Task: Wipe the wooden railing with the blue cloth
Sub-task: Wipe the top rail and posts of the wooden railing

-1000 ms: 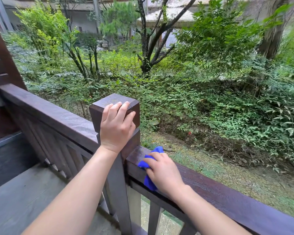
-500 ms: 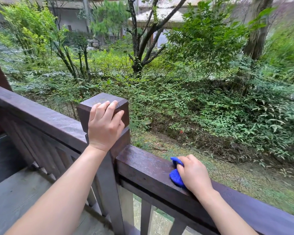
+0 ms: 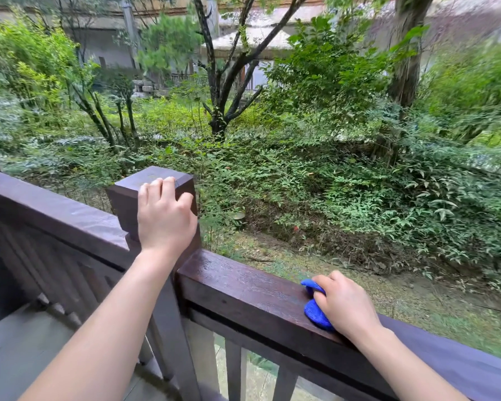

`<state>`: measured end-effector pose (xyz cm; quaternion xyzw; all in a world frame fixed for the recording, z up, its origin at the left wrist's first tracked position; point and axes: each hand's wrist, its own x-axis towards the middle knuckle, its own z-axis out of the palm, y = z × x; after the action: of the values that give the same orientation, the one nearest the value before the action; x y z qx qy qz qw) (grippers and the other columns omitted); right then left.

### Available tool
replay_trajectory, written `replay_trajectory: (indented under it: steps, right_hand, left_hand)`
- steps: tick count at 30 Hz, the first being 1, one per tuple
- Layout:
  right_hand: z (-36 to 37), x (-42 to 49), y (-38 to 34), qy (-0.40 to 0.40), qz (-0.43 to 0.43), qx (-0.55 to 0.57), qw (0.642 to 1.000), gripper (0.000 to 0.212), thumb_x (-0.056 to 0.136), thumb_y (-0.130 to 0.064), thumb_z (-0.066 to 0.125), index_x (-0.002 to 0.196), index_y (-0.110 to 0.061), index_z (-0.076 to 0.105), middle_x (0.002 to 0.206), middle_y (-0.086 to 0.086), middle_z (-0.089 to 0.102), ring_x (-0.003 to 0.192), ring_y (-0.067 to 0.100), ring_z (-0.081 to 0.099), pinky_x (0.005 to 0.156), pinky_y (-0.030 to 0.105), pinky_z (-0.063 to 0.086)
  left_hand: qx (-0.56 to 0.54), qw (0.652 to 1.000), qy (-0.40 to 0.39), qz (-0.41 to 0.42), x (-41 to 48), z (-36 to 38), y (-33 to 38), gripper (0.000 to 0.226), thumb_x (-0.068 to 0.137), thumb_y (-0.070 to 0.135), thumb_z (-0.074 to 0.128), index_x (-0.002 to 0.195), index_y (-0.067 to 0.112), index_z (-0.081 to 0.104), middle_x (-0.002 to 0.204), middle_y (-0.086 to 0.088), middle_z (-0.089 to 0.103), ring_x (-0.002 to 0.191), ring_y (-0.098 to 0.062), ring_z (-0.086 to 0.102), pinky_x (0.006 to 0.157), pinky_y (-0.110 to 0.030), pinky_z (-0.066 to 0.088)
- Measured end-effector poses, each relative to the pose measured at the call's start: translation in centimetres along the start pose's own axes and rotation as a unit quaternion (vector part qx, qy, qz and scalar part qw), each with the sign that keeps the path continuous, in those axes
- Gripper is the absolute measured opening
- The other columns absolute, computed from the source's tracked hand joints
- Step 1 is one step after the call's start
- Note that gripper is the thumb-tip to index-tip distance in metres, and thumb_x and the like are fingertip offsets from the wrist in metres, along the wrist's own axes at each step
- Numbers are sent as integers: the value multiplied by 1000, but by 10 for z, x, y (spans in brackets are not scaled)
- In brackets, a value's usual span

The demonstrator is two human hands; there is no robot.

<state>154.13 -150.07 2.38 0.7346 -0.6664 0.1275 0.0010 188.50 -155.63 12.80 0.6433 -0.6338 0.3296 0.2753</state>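
- Head view, handling: the small bright-blue soft cloth (image 3: 315,309) looks light and limp, bunched into a wad. It should fold to the flat top and the edges of the rail with little effort. A loose pinch would probably let it slip on the slick wood, so the best hold is a palm over the wad with the fingers curled round it.
- Head view, hands: the right hand (image 3: 346,306) is clenched over the cloth, pressing it onto the top of the dark brown wooden railing (image 3: 243,287), well to the right of the square dark wooden post (image 3: 154,183). The left hand (image 3: 164,218) grips the near face of that post, fingers hooked over its cap, holding nothing else.
- Head view, looks: the rail is a thick, stiff beam with squared edges. The stretch between post and cloth is glossy and dark, seemingly damp. Beyond the right hand it looks paler and duller. Slats run below it, and a leafy garden lies behind.
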Motion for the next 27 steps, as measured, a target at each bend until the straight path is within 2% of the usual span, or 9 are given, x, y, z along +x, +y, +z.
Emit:
replay_trajectory:
  steps: [4,8,13,19,21,24,27]
  right_hand:
    - [-8,-15,23,5,16,-3,1000,22,87,-39,48,103,-29,59,87,0,50,88,25,58,70,36,48]
    - [-14,-29,41,0,20,-21,1000,22,88,-39,47,106,-31,58,89,-1,50,90,24,56,69,36,46]
    - [-22,-48,62,9,13,-42,999,26,85,-35,52,110,-35,58,92,0,51,89,27,54,72,39,48]
    - [-19,-68,80,57,27,-56,996,23,73,-26,71,96,-24,65,87,3,56,73,31,55,58,40,51]
    - [-14,-63,66,68,24,-53,996,21,74,-26,70,94,-22,66,88,5,58,74,32,54,61,40,51]
    - [-2,-37,15,45,0,-20,999,23,86,-34,50,103,-25,62,103,3,57,90,30,52,78,40,46]
    - [12,-12,-51,45,-52,-3,998,27,88,-36,44,101,-19,60,108,8,55,96,33,51,83,42,43]
  left_hand:
    - [-15,999,-25,-18,-2,-6,-3,35,75,19,55,101,2,71,129,-27,57,119,-45,50,111,-55,32]
    - [-9,999,-35,-1,-6,-9,-7,38,73,18,50,99,-2,70,128,-31,55,118,-47,49,111,-56,33]
    - [-14,999,-41,-22,-3,-12,-5,40,73,21,49,98,-4,70,126,-31,55,116,-48,50,110,-56,32]
    - [9,998,-58,-20,-5,-9,1,43,73,25,49,98,-2,71,129,-31,51,118,-47,46,113,-58,28]
    - [20,998,-56,-23,-6,-9,3,44,74,27,49,99,-2,71,129,-31,50,118,-47,45,113,-59,27]
    - [19,998,-47,-20,-5,-11,2,45,74,27,48,102,-1,70,129,-30,49,119,-47,44,114,-60,26]
    - [27,999,-39,-2,-8,-7,1,43,75,25,47,102,0,70,132,-30,48,121,-47,44,115,-59,25]
